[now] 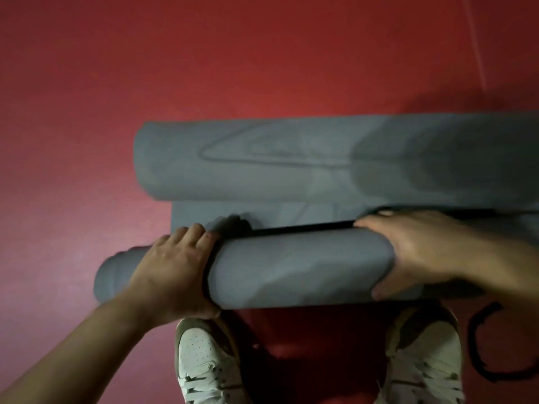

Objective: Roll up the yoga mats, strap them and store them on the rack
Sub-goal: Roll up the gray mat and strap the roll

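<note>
**On the red floor, one grey roll is gripped by both hands**

Under everything a red padded floor point(233, 53) is seen, dimly lit, with a pale line point(475, 39) crossing it at the upper right. The left hand point(172, 272) is curled over the near roll point(297, 266), fingers on the top and thumb below, just where a black strap point(303, 228) is looped around the roll. The right hand point(417, 252) is wrapped round the same roll further right, thumb underneath. Its fingertips reach the strap, which is stretched along the top of the roll between the two hands.

Behind the near roll a flat part of grey mat point(204, 214) is laid. Beyond it a thicker far roll point(291, 158) is lying parallel, touched by no hand. Both rolls are cut by the right edge of the view, while their left ends are free. Close below the near roll two white shoes point(204, 360) are placed. Beside the right shoe a loose black loop point(478, 345) is lying on the floor. To the left and beyond the far roll only red floor is seen.
</note>
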Demonstrator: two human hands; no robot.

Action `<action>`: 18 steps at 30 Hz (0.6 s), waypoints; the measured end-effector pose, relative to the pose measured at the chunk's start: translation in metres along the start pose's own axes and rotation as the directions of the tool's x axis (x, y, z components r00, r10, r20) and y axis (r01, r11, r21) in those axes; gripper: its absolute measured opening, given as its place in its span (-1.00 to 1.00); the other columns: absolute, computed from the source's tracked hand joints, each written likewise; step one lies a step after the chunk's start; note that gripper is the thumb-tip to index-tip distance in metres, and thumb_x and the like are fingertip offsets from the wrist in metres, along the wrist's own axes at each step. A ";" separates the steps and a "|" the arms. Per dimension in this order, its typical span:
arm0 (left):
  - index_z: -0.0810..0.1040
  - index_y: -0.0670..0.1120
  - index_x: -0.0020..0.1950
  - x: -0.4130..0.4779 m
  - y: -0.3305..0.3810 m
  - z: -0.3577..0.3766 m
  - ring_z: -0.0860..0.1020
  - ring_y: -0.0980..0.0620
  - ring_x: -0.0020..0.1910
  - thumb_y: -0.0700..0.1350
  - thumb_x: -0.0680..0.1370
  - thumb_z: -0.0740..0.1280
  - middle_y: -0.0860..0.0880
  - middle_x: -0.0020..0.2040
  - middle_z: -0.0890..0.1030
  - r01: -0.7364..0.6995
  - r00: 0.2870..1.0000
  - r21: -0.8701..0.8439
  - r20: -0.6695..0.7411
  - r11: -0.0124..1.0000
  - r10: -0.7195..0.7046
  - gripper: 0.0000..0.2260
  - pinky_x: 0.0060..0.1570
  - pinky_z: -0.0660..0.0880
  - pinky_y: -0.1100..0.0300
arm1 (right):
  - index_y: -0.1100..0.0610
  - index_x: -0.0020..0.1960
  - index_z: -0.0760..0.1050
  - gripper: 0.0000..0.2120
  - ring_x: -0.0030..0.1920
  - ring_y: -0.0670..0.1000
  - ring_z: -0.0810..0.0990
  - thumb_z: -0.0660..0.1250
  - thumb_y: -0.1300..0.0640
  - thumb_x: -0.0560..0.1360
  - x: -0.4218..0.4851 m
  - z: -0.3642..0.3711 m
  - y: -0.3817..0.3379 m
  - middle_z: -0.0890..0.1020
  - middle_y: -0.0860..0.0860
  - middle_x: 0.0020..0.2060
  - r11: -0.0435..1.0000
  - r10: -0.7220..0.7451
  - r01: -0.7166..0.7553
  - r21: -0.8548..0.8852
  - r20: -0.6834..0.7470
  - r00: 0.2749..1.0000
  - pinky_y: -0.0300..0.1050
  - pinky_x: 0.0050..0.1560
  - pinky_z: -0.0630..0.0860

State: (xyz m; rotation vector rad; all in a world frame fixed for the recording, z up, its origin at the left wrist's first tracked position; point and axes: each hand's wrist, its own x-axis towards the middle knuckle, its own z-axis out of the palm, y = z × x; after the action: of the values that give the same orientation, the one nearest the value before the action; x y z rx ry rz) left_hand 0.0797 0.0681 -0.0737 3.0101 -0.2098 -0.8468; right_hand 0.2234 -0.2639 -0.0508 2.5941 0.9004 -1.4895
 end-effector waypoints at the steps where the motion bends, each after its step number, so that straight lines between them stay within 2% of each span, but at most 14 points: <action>1: 0.53 -0.04 0.21 -0.004 0.000 0.004 0.53 -0.05 -0.13 0.46 -0.13 0.30 0.03 -0.05 0.49 -0.016 1.000 -0.020 0.013 1.000 0.016 0.01 -0.14 0.53 0.04 | -0.33 0.32 0.24 -0.01 0.09 -0.15 0.50 0.44 -0.52 -0.06 -0.001 0.004 -0.001 0.50 -0.29 0.14 0.998 0.008 -0.011 0.062 0.048 0.999 -0.17 0.09 0.48; 3: 0.50 -0.02 0.25 -0.005 0.000 0.006 0.53 -0.03 -0.10 0.48 -0.10 0.27 0.05 -0.02 0.49 -0.029 0.999 -0.064 0.018 0.998 0.030 0.01 -0.10 0.52 0.05 | -0.36 0.40 0.10 0.10 0.23 -0.12 0.44 0.47 -0.50 -0.05 -0.001 0.009 0.000 0.42 -0.26 0.30 0.993 0.020 -0.029 0.118 0.070 0.997 -0.18 0.19 0.43; 5: 0.39 0.04 0.29 -0.003 -0.003 0.004 0.51 -0.02 -0.02 0.45 -0.08 0.32 0.08 0.04 0.48 -0.020 0.998 -0.134 0.054 0.991 0.027 0.00 -0.02 0.47 0.07 | -0.27 0.52 -0.11 0.30 0.45 -0.07 0.23 0.48 -0.50 -0.05 -0.001 0.009 0.002 0.19 -0.18 0.50 0.991 0.034 -0.038 0.125 0.028 0.999 -0.17 0.36 0.28; 8: 0.27 0.16 0.27 0.001 -0.009 -0.002 0.40 0.05 0.08 0.43 -0.03 0.42 0.15 0.10 0.35 0.021 0.995 -0.290 0.103 0.957 0.010 -0.07 0.09 0.41 0.12 | -0.16 0.56 -0.29 0.42 0.54 -0.07 -0.09 0.47 -0.52 -0.03 0.002 0.004 0.007 -0.09 -0.15 0.56 0.996 0.020 -0.013 0.091 -0.083 0.996 -0.14 0.51 0.04; 10: 0.35 0.18 0.33 0.002 -0.015 -0.007 0.33 0.02 0.10 0.45 0.01 0.41 0.11 0.13 0.30 0.009 0.999 -0.343 0.049 0.939 0.008 -0.08 0.11 0.41 0.07 | -0.16 0.54 -0.38 0.44 0.55 -0.07 -0.29 0.45 -0.53 -0.02 0.005 0.001 0.010 -0.26 -0.18 0.54 0.996 0.041 -0.032 0.082 -0.113 0.993 -0.10 0.53 -0.12; 12: 0.41 0.21 0.39 0.004 -0.019 -0.012 0.29 0.03 0.08 0.46 0.07 0.37 0.11 0.11 0.29 0.000 1.000 -0.374 0.022 0.927 0.009 -0.09 0.12 0.37 0.04 | -0.17 0.54 -0.40 0.43 0.54 -0.07 -0.33 0.47 -0.50 0.01 0.008 -0.004 0.015 -0.31 -0.17 0.54 0.990 0.080 -0.062 0.123 -0.144 0.986 -0.07 0.54 -0.16; 15: 0.32 0.30 0.43 0.011 -0.023 -0.017 0.26 0.10 0.12 0.45 0.08 0.30 0.16 0.10 0.32 0.045 0.997 -0.411 0.080 0.910 -0.013 -0.10 0.20 0.21 0.11 | -0.18 0.53 -0.41 0.44 0.54 -0.06 -0.35 0.41 -0.55 -0.04 0.013 -0.009 0.021 -0.29 -0.15 0.56 0.985 0.091 -0.056 0.161 -0.216 0.972 -0.08 0.53 -0.17; 18: 0.39 0.29 0.33 0.015 -0.027 -0.018 0.37 0.05 0.18 0.40 0.12 0.31 0.20 0.12 0.42 0.073 0.997 -0.490 0.032 0.869 -0.066 -0.23 0.23 0.25 0.04 | -0.17 0.54 -0.39 0.43 0.53 -0.06 -0.40 0.29 -0.64 -0.08 0.016 -0.012 0.025 -0.30 -0.15 0.56 0.987 0.086 -0.042 0.155 -0.292 0.953 -0.04 0.53 -0.17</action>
State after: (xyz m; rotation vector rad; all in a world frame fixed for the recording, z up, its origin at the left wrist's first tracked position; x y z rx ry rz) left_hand 0.1051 0.0925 -0.0672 2.5432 0.1052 -0.7819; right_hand 0.2511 -0.2733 -0.0632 2.9821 0.7391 -1.2119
